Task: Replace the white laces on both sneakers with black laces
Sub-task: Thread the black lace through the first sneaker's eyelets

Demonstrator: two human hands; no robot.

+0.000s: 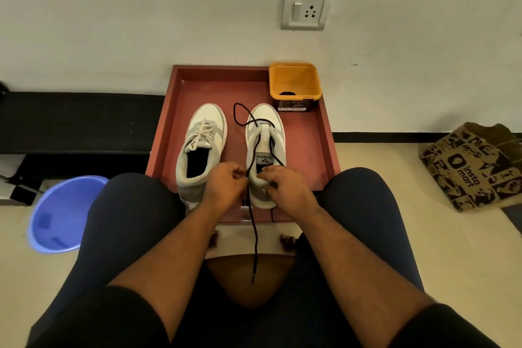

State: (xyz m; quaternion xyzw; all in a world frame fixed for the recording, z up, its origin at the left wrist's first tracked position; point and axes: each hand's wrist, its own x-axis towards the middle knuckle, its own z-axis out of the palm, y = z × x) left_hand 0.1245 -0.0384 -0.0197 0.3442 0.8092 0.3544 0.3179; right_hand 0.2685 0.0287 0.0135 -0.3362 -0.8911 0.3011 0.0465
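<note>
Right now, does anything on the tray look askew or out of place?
Nothing damaged or spilled. The black lace sits only in the right sneaker's lowest eyelets, one end trailing off the tray: simply unfinished lacing.

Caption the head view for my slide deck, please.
Both hands thread a black lace into the right sneaker; left sneaker keeps white laces.

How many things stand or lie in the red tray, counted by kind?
Sneakers: 2, the left sneaker with its white lace and the right sneaker
Black laces: 1, the black lace on the right sneaker
Yellow tubs: 1, the yellow tub, with something dark inside
Total: 4 in the red tray
</note>
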